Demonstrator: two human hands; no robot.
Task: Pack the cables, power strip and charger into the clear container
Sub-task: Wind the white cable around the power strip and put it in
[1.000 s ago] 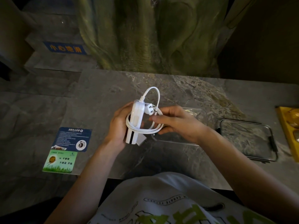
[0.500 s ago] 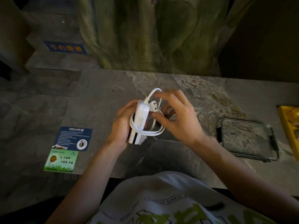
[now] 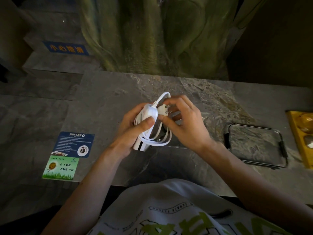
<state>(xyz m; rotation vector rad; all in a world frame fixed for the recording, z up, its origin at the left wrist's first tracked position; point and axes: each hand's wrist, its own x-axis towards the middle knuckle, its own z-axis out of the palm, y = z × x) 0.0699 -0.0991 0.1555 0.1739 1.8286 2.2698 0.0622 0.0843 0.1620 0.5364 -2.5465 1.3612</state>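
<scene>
I have the power strip point(image 3: 144, 131) gripped in my left hand point(image 3: 133, 131), fingers curled round its white body and the thumb pressed on its face, pinning the cord point(image 3: 157, 141) that loops around it. My right hand point(image 3: 183, 126) sits just beside the left, fingers partly closed, pinching the plug point(image 3: 163, 110) between thumb and fingertips with the prongs pointing away from the strip. Both hands hold the bundle above the tabletop point(image 3: 105, 106), not resting on it.

The clear container point(image 3: 209, 118) lies on the tabletop directly beyond and under my right hand, mostly hidden by it; I cannot tell what, if anything, is inside. Its lid point(image 3: 255, 145) lies off to the right of that hand, apart from the container.

My read is that the cord is wrapped and the plug end wants securing before the bundle goes in. The risk is that the loops look loose below my left thumb; if I ease that thumb while lowering the strip, the coil could spring open and hang over the container's rim, and the lid would not seat. The free loop above the plug could also snag on my fingers. The container's clear walls are hard to see in this dim light, so I might catch its edge.
</scene>
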